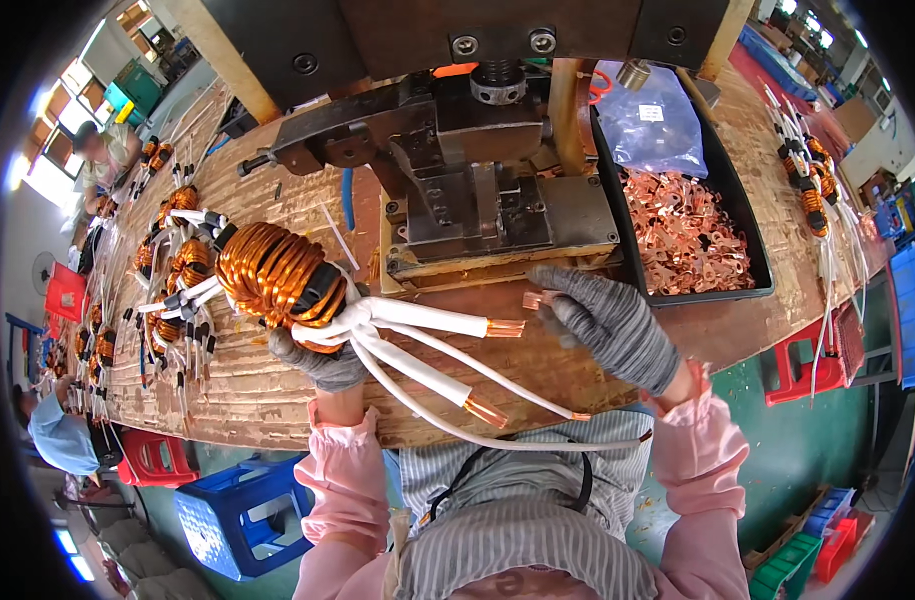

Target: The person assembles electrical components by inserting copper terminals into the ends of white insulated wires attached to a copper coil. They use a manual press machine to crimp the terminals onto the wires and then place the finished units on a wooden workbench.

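My left hand, in a grey glove, is closed around the underside of a copper-wound toroidal coil. Several white-sleeved leads run from the coil to the right, some with bare copper ends. The thinner ones curve down over the table edge toward my apron. In my right hand, also gloved in grey, a small copper terminal lug is pinched at the fingertips. It is just right of the upper lead's bare end, apart from it. The coil hides part of my left fingers.
A dark metal press stands beyond my hands. Right of it, a black tray holds copper lugs and a plastic bag. More coils lie at the left, others at the far right. People sit along the left side.
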`<state>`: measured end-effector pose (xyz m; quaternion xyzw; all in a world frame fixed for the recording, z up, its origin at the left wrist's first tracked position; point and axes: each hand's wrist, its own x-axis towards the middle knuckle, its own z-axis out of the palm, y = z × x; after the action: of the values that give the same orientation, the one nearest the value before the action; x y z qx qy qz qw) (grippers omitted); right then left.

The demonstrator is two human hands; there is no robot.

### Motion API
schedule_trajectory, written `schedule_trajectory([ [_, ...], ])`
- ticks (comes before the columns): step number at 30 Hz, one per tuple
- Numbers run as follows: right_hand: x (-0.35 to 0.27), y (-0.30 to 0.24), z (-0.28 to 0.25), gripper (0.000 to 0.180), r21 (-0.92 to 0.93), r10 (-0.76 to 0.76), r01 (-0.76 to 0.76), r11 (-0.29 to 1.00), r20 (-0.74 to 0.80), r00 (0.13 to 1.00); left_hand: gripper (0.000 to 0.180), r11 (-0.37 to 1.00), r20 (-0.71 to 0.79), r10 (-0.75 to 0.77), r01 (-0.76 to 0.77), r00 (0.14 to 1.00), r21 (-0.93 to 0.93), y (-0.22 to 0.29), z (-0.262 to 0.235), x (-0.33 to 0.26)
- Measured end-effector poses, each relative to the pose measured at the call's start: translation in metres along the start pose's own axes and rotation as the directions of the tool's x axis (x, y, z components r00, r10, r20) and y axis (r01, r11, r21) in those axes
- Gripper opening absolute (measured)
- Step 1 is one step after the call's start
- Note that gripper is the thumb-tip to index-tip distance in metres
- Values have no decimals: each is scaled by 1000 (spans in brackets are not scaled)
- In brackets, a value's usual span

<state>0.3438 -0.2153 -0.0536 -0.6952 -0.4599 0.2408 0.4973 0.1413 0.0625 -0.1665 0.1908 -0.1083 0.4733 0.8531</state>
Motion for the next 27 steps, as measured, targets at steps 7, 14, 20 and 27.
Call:
schedule_trajectory([
  [7,4,8,23,20,-493,-467,371,787,-84,880,69,995,-54,3,2,999,96,-15,41,-1],
  [14,-1,7,26,20,-467,-469,387,795,-68,880,71,999,4,-17,17,1000,31,-7,23,0],
  [20,-11,10,30,23,-282,-367,333,900,-75,927,74,997,6,10,-11,1000,76,-11,28,0],
  [27,6,2,7,23,407,-53,22,913,64,997,75,984,-13,-29,31,999,177,-23,53,-2],
])
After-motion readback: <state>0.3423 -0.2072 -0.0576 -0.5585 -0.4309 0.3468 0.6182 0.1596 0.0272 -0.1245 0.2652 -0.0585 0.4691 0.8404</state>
